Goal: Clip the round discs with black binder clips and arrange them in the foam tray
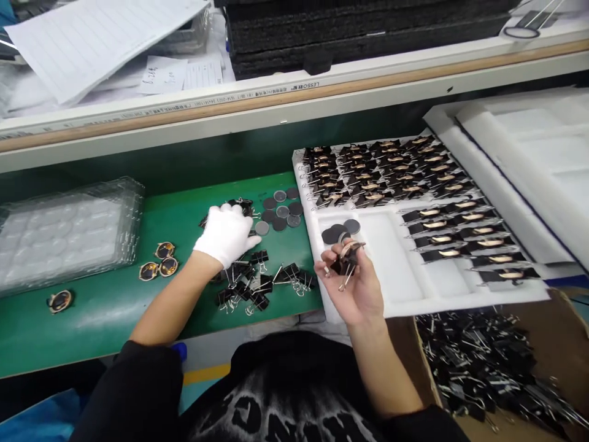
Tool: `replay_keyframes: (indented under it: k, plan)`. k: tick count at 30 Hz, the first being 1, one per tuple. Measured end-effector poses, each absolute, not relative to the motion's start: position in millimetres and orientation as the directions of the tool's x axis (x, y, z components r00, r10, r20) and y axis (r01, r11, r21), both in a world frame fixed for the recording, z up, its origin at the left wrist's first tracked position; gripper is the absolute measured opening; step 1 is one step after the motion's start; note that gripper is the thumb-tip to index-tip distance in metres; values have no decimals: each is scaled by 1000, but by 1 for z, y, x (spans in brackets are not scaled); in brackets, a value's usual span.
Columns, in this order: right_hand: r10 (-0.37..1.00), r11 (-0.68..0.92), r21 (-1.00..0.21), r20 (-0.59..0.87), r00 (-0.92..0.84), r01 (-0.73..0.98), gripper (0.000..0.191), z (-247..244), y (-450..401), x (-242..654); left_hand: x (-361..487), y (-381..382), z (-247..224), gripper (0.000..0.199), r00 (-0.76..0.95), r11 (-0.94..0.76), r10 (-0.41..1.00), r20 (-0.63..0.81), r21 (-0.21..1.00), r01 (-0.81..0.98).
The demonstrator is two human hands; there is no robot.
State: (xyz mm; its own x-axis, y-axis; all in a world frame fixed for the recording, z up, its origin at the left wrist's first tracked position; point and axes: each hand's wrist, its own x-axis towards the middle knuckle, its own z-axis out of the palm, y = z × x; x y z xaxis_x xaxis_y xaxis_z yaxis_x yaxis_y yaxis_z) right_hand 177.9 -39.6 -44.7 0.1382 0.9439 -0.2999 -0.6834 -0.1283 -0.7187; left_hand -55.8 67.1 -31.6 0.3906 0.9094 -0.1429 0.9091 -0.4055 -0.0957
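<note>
My left hand (226,234), in a white glove, lies palm down over black binder clips (242,205) on the green table; whatever its fingertips touch is hidden. In my bare right hand (356,285) is a gold-rimmed watch case (352,247) with a black binder clip on it, its wire handles pointing down. This hand is above the front left part of the white foam tray (391,307). Dark round discs (282,212) lie right of my left hand, and a few more discs (338,233) sit in the tray. Loose binder clips (248,285) are heaped nearer to me.
Rows of clipped watch cases (391,169) fill the tray's back and right. Gold-rimmed cases (168,266) lie on the left of the green table (105,319), near stacked clear plastic trays (69,233). A cardboard box (427,362) of clips stands lower right. A shelf edge (285,98) crosses behind.
</note>
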Motion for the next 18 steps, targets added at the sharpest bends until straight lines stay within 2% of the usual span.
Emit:
replay_keyframes:
  k: [2,4,6,8,10,12,15,16,18]
  plan:
    - [946,-129,-706,-298,126,-697,24,-51,-45,170,-57,75,-39,42,321,-368,915,-245,-181,912]
    - [951,-145,-698,-295,96,-701,24,-56,-51,165,-59,79,-44,36,350,-412,889,-295,-181,893]
    - [950,-168,-672,-305,63,-721,22,-59,-56,161,-64,80,-43,36,437,-485,860,-263,-157,860]
    - [954,-184,-669,-298,33,-720,20,-59,-60,159,-72,80,-36,40,516,-537,839,-170,-112,836]
    - [969,-165,-735,-245,31,-658,22,-59,-60,158,-76,76,-26,42,564,-564,825,-43,6,826]
    - [985,-110,-830,-165,52,-547,22,-59,-60,157,-71,66,-16,42,562,-564,823,81,234,792]
    - [997,1,-923,-29,71,-385,16,-60,-57,158,-50,44,-10,44,526,-508,837,151,573,643]
    - [998,30,-940,8,67,-341,15,-61,-57,159,-42,36,-11,44,527,-495,834,162,641,586]
    - [998,61,-960,53,35,-275,16,-63,-56,162,-29,25,-15,42,571,-521,798,192,697,493]
